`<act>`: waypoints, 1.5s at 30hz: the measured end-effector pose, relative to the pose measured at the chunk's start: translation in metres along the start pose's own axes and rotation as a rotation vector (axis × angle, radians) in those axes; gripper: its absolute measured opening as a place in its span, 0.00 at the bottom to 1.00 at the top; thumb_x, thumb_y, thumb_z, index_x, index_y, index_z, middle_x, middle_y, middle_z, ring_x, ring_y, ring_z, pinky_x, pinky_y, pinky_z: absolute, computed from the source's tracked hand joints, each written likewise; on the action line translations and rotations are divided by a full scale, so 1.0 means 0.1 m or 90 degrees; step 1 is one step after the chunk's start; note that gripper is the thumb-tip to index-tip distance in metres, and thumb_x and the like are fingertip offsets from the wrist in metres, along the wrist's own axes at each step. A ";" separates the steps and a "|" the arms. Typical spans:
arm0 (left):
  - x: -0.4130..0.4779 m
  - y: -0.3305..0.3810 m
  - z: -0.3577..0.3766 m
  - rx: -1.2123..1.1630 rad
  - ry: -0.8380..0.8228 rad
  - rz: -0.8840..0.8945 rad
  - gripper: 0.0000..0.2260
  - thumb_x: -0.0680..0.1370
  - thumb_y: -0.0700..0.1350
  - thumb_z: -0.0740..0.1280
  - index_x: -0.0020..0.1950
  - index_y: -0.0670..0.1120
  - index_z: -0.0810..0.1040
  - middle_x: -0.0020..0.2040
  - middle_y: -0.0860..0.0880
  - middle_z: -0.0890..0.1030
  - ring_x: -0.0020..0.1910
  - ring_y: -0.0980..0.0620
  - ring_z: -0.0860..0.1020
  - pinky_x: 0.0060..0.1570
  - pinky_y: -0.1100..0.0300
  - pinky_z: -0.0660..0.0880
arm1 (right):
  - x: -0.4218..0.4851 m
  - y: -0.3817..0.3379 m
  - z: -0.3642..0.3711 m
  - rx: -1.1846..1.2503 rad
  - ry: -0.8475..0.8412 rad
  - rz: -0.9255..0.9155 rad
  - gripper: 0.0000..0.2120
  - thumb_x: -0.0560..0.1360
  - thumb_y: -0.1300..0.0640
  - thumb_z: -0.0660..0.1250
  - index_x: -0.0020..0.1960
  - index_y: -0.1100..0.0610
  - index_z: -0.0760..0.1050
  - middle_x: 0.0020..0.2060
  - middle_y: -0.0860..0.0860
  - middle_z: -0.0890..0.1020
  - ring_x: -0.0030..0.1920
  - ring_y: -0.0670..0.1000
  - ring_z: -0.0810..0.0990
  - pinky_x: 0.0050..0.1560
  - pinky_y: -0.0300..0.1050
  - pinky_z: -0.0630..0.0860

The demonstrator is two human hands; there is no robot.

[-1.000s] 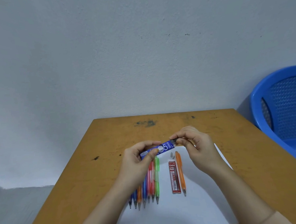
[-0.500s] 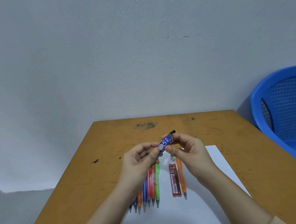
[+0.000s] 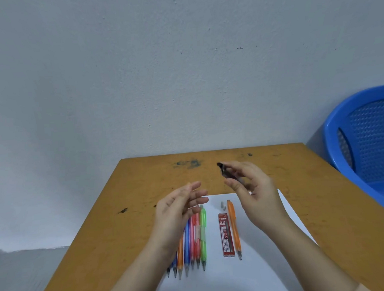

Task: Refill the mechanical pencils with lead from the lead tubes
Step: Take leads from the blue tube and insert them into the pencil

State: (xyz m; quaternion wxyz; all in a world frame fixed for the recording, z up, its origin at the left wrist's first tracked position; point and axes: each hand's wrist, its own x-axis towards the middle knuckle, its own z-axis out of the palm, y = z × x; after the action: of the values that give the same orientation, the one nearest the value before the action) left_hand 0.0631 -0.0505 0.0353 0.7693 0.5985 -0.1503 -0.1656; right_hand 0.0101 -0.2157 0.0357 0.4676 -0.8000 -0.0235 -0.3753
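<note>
Above the right grip [image 3: 255, 192] juts the lead tube [image 3: 225, 172].

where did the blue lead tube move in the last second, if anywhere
Yes. The blue lead tube, now in the right hand alone, went right and away, from over the pencil row to beyond the far end of the red lead tube.

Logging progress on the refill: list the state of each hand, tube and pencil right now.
Left hand: open, holding nothing.
Right hand: gripping the dark lead tube.
Dark lead tube: lifted above the paper.
Red lead tube: flat on the paper.
Lone orange pencil: flat beside the red tube, untouched.
Pencil row: side by side, partly behind the left hand.
</note>
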 end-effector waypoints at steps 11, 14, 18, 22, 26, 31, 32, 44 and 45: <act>-0.04 0.11 0.01 -0.282 -0.024 -0.166 0.27 0.75 0.56 0.59 0.61 0.35 0.75 0.56 0.34 0.80 0.54 0.37 0.80 0.54 0.50 0.77 | -0.03 0.18 0.01 -0.281 -0.065 -0.229 0.43 0.71 0.74 0.66 0.76 0.45 0.53 0.47 0.48 0.77 0.48 0.49 0.76 0.53 0.36 0.72; -0.03 0.12 0.00 -0.300 -0.015 -0.178 0.28 0.75 0.56 0.59 0.62 0.35 0.75 0.57 0.32 0.79 0.54 0.35 0.80 0.53 0.49 0.78 | 0.01 0.22 0.01 -0.339 -0.049 -0.312 0.25 0.73 0.69 0.63 0.67 0.53 0.72 0.48 0.49 0.79 0.51 0.49 0.76 0.48 0.50 0.75; -0.03 0.13 -0.01 -0.294 -0.011 -0.176 0.27 0.75 0.56 0.59 0.61 0.34 0.75 0.57 0.32 0.79 0.53 0.35 0.80 0.51 0.50 0.79 | 0.00 0.25 0.01 -0.339 -0.064 -0.310 0.21 0.75 0.65 0.60 0.67 0.55 0.71 0.48 0.49 0.79 0.52 0.49 0.76 0.49 0.52 0.75; -0.02 0.13 -0.02 -0.286 -0.012 -0.177 0.28 0.76 0.57 0.58 0.61 0.34 0.75 0.57 0.32 0.79 0.54 0.35 0.80 0.53 0.49 0.77 | 0.01 0.25 0.00 -0.367 -0.051 -0.341 0.18 0.75 0.64 0.59 0.62 0.56 0.76 0.48 0.50 0.80 0.53 0.50 0.76 0.48 0.52 0.76; -0.02 0.12 -0.03 -0.269 -0.010 -0.174 0.28 0.75 0.57 0.58 0.61 0.34 0.75 0.55 0.32 0.79 0.54 0.35 0.80 0.53 0.50 0.78 | 0.00 0.25 0.00 -0.376 -0.055 -0.328 0.25 0.72 0.69 0.61 0.68 0.54 0.70 0.49 0.49 0.80 0.54 0.50 0.75 0.52 0.47 0.73; -0.01 0.12 -0.03 -0.269 -0.015 -0.180 0.28 0.76 0.57 0.57 0.61 0.33 0.74 0.55 0.32 0.79 0.54 0.35 0.80 0.54 0.49 0.77 | 0.03 0.30 -0.02 -0.419 -0.041 -0.368 0.22 0.72 0.69 0.58 0.62 0.55 0.76 0.49 0.50 0.81 0.54 0.50 0.74 0.50 0.50 0.75; -0.01 0.12 -0.03 -0.269 -0.012 -0.181 0.29 0.76 0.57 0.57 0.61 0.33 0.74 0.56 0.32 0.79 0.54 0.35 0.80 0.54 0.49 0.77 | 0.03 0.30 -0.02 -0.416 -0.044 -0.361 0.25 0.71 0.70 0.60 0.65 0.54 0.73 0.50 0.50 0.80 0.55 0.50 0.74 0.51 0.49 0.74; -0.01 0.13 -0.05 -0.275 -0.014 -0.182 0.30 0.74 0.57 0.58 0.61 0.33 0.74 0.54 0.31 0.79 0.54 0.36 0.80 0.52 0.50 0.78 | 0.03 0.32 -0.02 -0.449 -0.054 -0.371 0.26 0.72 0.66 0.54 0.68 0.52 0.68 0.49 0.51 0.81 0.55 0.50 0.73 0.51 0.50 0.74; -0.01 0.12 -0.05 -0.274 -0.013 -0.182 0.30 0.74 0.57 0.58 0.61 0.33 0.74 0.54 0.31 0.79 0.54 0.36 0.80 0.52 0.50 0.79 | 0.03 0.33 -0.02 -0.444 -0.053 -0.378 0.25 0.72 0.65 0.55 0.66 0.52 0.69 0.49 0.52 0.81 0.55 0.51 0.73 0.50 0.51 0.74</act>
State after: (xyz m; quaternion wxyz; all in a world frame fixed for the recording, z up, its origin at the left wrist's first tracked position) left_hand 0.0652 -0.0429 0.0461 0.8462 0.4342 -0.0329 -0.3072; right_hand 0.0240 -0.2364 0.0144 0.0411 -0.8824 -0.1428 -0.4464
